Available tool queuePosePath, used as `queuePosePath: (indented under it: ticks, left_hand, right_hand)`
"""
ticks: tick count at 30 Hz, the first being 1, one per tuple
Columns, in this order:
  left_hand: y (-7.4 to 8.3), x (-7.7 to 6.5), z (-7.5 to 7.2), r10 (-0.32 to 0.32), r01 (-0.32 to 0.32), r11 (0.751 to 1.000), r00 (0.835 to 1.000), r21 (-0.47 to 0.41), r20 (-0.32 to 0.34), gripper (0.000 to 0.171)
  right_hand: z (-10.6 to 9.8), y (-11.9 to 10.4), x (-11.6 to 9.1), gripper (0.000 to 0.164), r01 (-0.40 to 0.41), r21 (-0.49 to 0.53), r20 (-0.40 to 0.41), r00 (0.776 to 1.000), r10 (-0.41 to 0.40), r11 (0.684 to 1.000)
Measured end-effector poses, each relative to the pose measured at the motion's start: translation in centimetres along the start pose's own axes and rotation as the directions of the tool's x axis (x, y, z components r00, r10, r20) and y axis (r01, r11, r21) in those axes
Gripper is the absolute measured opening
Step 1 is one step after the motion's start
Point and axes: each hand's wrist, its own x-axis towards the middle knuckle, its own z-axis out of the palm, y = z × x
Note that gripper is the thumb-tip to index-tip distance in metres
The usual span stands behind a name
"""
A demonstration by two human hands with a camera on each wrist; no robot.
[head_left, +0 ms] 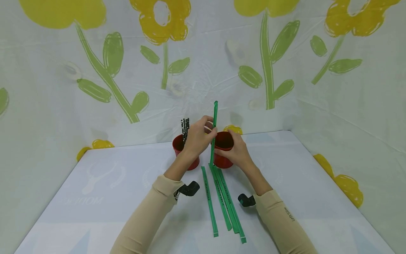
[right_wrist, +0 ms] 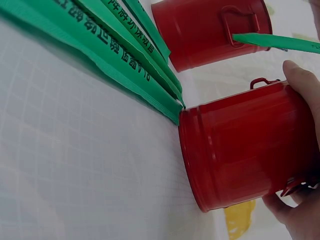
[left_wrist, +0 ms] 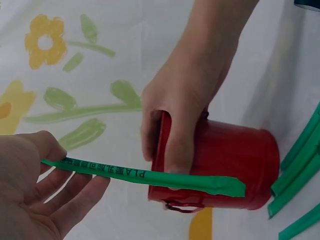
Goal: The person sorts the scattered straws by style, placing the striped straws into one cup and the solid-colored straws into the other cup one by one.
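My left hand (head_left: 198,137) pinches a green wrapped straw (head_left: 215,113) between thumb and fingers. The straw stands nearly upright in the head view, its lower part just left of the right-hand red bucket (head_left: 223,162). Printed lettering runs along its wrapper in the left wrist view. My right hand (head_left: 239,151) grips that bucket by its rim, thumb on the outer wall. Small wire handles show on the bucket's sides. More green wrapped straws (left_wrist: 300,160) lie on the table by the bucket's base.
A second red bucket (head_left: 194,165), left of the first, holds several black-and-white patterned sticks (head_left: 184,127); my left forearm partly hides it. One green straw (head_left: 208,197) lies apart from the others. The flower-printed cloth wall (head_left: 203,70) rises behind the white table (head_left: 104,211).
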Motion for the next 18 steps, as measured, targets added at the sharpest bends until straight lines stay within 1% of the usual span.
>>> queuePosePath:
  ticks: [6, 11, 18]
  left_hand:
    - [0.8, 1.2, -0.1, 0.041, -0.041, 0.999, 0.999, -0.011, -0.019, 0.023]
    - [1.5, 2.3, 0.0, 0.079, -0.080, 0.997, 0.996, -0.024, -0.039, 0.023]
    - [2.7, 3.8, -0.5, 0.097, -0.100, 0.994, 0.991, -0.032, -0.095, 0.023]
  right_hand:
    - [0.0, 0.0, 0.0, 0.082, 0.007, 0.010, 0.005, 1.000, -0.007, 1.000]
    - [-0.1, -0.1, 0.0, 0.082, -0.003, 0.009, 0.009, 1.000, 0.003, 1.000]
    - [-0.1, -0.2, 0.0, 0.082, -0.024, 0.009, 0.017, 1.000, 0.024, 1.000]
